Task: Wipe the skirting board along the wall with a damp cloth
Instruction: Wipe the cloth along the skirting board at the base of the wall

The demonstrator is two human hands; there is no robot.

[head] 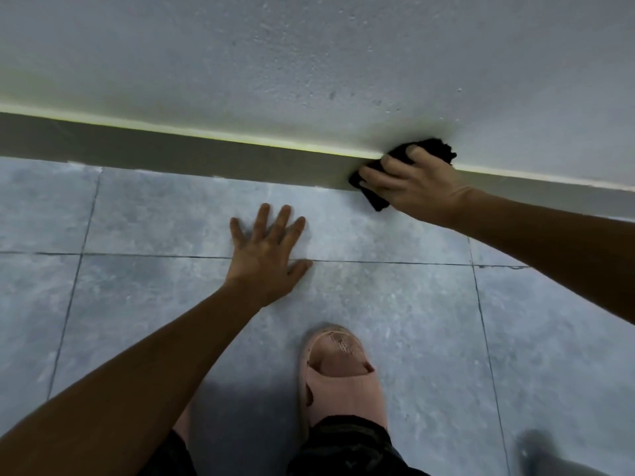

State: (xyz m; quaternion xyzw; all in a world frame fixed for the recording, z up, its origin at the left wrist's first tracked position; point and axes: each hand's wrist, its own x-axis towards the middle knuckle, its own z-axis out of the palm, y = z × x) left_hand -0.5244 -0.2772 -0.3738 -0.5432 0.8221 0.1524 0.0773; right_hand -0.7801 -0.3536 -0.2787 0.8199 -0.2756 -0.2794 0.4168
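A grey skirting board (206, 156) runs along the foot of the white wall (309, 63), from the left edge down to the right. My right hand (415, 187) presses a black cloth (433, 149) flat against the board at the right; the cloth bunches above and below my fingers and reaches onto the wall and the floor edge. My left hand (266, 255) lies palm down on the floor tiles with its fingers spread, holding nothing, a little in front of the board.
Grey floor tiles (154, 218) with dark grout lines fill the lower view. My foot in a pink slipper (338, 372) stands on the tiles below my left hand. A dark blurred shape (546, 455) sits at the bottom right corner.
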